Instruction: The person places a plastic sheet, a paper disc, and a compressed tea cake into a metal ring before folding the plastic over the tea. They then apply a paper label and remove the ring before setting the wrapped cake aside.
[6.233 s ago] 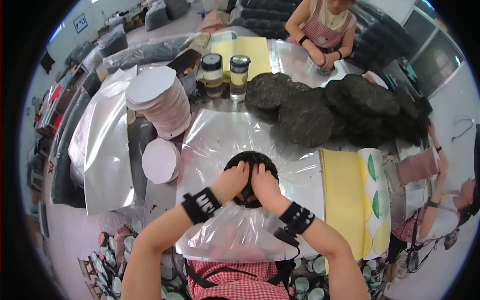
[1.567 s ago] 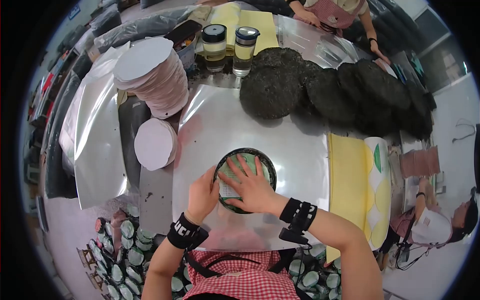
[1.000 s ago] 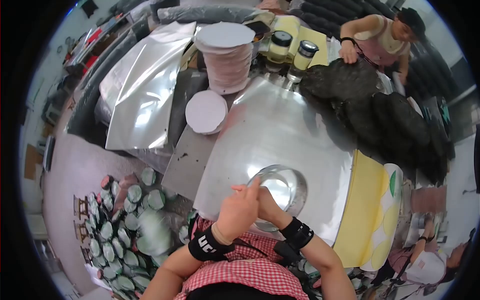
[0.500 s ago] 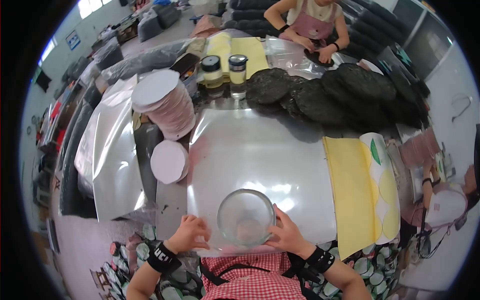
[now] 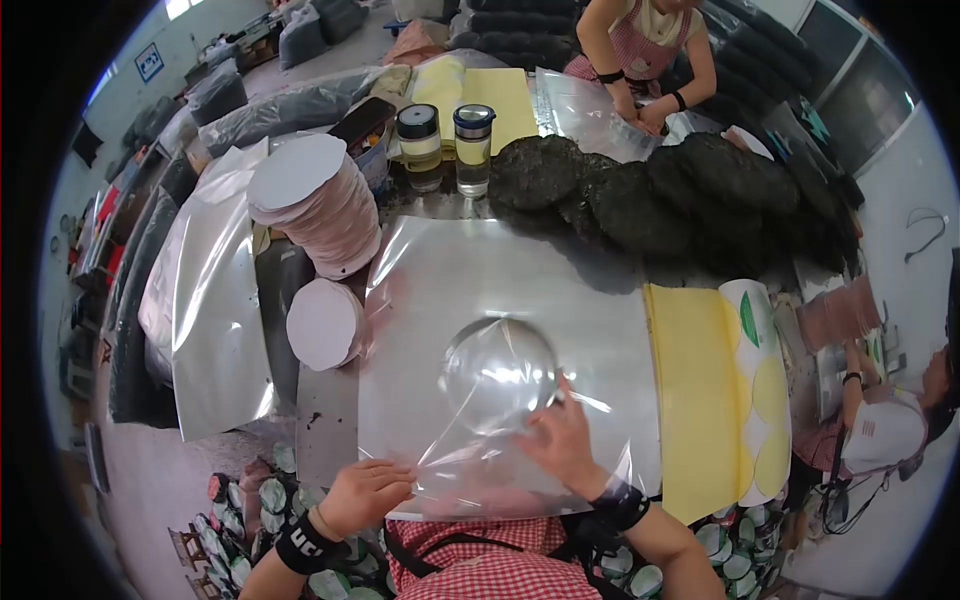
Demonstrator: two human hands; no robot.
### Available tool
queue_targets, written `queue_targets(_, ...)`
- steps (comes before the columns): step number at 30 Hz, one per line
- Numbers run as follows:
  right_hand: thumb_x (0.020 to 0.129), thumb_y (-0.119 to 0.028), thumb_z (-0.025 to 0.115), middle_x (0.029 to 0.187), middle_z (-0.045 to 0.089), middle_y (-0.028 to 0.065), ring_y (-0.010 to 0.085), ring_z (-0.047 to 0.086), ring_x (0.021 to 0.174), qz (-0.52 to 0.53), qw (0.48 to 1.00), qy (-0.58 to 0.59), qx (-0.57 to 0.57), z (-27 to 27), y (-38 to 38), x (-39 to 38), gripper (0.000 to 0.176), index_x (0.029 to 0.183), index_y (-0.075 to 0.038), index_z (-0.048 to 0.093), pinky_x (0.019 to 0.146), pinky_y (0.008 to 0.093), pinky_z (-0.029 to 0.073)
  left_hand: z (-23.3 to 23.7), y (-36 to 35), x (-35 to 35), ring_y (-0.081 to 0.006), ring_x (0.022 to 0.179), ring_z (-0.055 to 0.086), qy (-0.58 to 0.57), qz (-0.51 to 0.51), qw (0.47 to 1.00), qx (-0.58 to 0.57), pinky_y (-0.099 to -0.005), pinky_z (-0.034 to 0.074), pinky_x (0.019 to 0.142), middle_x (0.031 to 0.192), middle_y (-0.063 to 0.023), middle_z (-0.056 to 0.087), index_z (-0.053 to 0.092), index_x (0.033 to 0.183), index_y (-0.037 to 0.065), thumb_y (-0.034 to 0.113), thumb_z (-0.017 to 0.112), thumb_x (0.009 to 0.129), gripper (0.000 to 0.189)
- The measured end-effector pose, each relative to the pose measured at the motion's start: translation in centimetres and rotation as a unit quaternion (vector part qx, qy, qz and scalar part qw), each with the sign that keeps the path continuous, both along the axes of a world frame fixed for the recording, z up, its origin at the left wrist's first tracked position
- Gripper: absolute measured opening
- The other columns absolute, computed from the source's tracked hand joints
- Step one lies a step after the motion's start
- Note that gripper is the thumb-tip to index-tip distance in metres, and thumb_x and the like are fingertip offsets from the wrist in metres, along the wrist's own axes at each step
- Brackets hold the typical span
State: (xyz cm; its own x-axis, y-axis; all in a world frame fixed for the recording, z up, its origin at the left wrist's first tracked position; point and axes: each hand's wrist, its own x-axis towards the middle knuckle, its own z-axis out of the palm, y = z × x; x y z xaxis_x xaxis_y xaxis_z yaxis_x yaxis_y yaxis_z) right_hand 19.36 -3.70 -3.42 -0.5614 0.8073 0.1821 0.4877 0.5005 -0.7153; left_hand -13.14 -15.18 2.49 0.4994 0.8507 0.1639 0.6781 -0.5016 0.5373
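A round clear dish (image 5: 498, 372) rests on the stack of silvery bags (image 5: 600, 300) in front of me, covered by a loose clear plastic bag (image 5: 450, 450). My right hand (image 5: 560, 442) lies flat with fingers spread, seen through the film, its fingertips at the dish's near right rim. My left hand (image 5: 365, 490) pinches the bag's near left edge at the table's front. Both wrists wear black bands.
Dark round pressed cakes (image 5: 640, 200) are piled at the back, with two jars (image 5: 472, 140) left of them. White paper discs stand in a tall stack (image 5: 315, 205) and a low stack (image 5: 322, 322). Yellow sticker sheets (image 5: 715, 390) lie at the right. A co-worker (image 5: 650, 50) works opposite, another person (image 5: 890, 430) at right.
The clear dish has moved from the table's near edge farther onto the bag stack. A clear bag now lies over it, my right hand is under the film, and my left hand has gripped the bag's edge.
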Motion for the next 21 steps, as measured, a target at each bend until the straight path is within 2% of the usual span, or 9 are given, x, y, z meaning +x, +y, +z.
queue_targets(2,0.079,-0.024,0.080,0.146,0.042,0.0321,0.0440,0.050,0.128,-0.115,0.993,-0.021,-0.019,-0.4,0.8,1.1,0.061,0.134,-0.011,0.057,0.103,0.0475,0.047,-2.1,-0.4,-0.4,-0.0284,0.095,0.070,0.007,0.002,0.999,-0.045,-0.0418,0.055,0.089,0.102,-0.0052,0.074,0.070,0.097,0.010,0.013,0.077,0.077,0.021)
queue_targets(4,0.081,-0.022,0.077,0.145,0.045,0.0297,0.0420,0.053,0.125,-0.097,0.995,0.007,-0.016,-1.4,0.3,1.5,0.052,0.129,-0.009,0.060,0.104,0.0476,0.047,-1.2,1.7,-1.0,-0.0306,0.107,0.067,0.018,0.014,0.997,-0.078,-0.0443,0.052,0.094,0.112,-0.0078,0.071,0.069,0.108,0.009,0.014,0.078,0.075,0.034)
queue_targets(9,0.085,-0.017,0.069,0.126,0.063,0.0167,0.0341,0.060,0.121,0.133,0.989,-0.020,0.066,-2.8,-12.1,6.7,0.037,0.120,-0.005,0.066,0.103,0.0462,0.049,0.1,10.2,-4.6,-0.0382,0.133,0.048,0.203,0.327,0.917,0.103,-0.0478,0.041,0.107,0.142,-0.0204,0.053,0.051,0.139,0.000,0.021,0.073,0.084,0.062)
queue_targets(11,0.095,-0.015,0.056,0.100,0.070,0.0053,0.0238,0.069,0.092,0.157,0.934,-0.099,-0.306,-5.4,-17.6,12.2,0.022,0.111,-0.013,0.071,0.086,0.0376,0.056,-4.7,11.4,-7.8,-0.0356,0.128,0.054,0.235,0.332,0.905,0.122,-0.0450,0.046,0.101,0.136,-0.0205,0.058,0.053,0.135,-0.003,0.017,0.069,0.087,0.055)
queue_targets(14,0.083,-0.012,0.071,0.081,0.071,0.0095,0.0258,0.069,0.063,-0.004,0.974,-0.181,0.135,5.4,-7.2,12.4,0.028,0.110,-0.009,0.071,0.075,0.0397,0.058,-7.1,10.5,-9.1,-0.0331,0.116,0.064,0.288,0.286,0.899,0.168,-0.0399,0.053,0.090,0.126,-0.0184,0.066,0.055,0.131,-0.004,0.012,0.066,0.089,0.047)
queue_targets(16,0.095,-0.017,0.066,0.078,0.067,0.0062,0.0179,0.066,0.069,-0.234,0.971,0.044,0.027,6.2,3.2,13.3,0.018,0.107,-0.005,0.068,0.068,0.0319,0.055,-6.7,10.7,-8.7,-0.0313,0.105,0.068,0.277,0.269,0.902,0.196,-0.0383,0.055,0.082,0.118,-0.0165,0.069,0.057,0.127,-0.004,0.011,0.065,0.089,0.042)
queue_targets(17,0.096,-0.021,0.065,0.082,0.064,0.0031,0.0148,0.065,0.078,-0.283,0.912,0.269,-0.129,4.7,9.1,14.7,0.017,0.103,-0.005,0.063,0.067,0.0298,0.054,-6.1,11.2,-8.6,-0.0296,0.095,0.072,0.264,0.262,0.899,0.233,-0.0367,0.057,0.073,0.110,-0.0146,0.071,0.059,0.123,-0.004,0.010,0.064,0.088,0.038)
queue_targets(19,0.098,-0.024,0.067,0.091,0.060,0.0035,0.0155,0.063,0.082,-0.401,0.813,0.369,-0.205,5.0,19.6,14.1,0.020,0.101,-0.006,0.060,0.069,0.0286,0.056,-3.8,11.7,-7.9,-0.0291,0.088,0.072,0.282,0.282,0.903,0.160,-0.0374,0.057,0.069,0.103,-0.0129,0.072,0.060,0.121,-0.002,0.007,0.063,0.087,0.035)
queue_targets(21,0.095,-0.021,0.070,0.097,0.060,0.0048,0.0162,0.063,0.084,-0.368,0.756,0.448,-0.302,0.5,28.4,16.9,0.022,0.102,-0.003,0.059,0.070,0.0292,0.058,-2.1,11.1,-7.1,-0.0286,0.080,0.072,0.300,0.296,0.903,0.082,-0.0380,0.057,0.064,0.096,-0.0112,0.072,0.062,0.118,0.000,0.005,0.063,0.086,0.032)
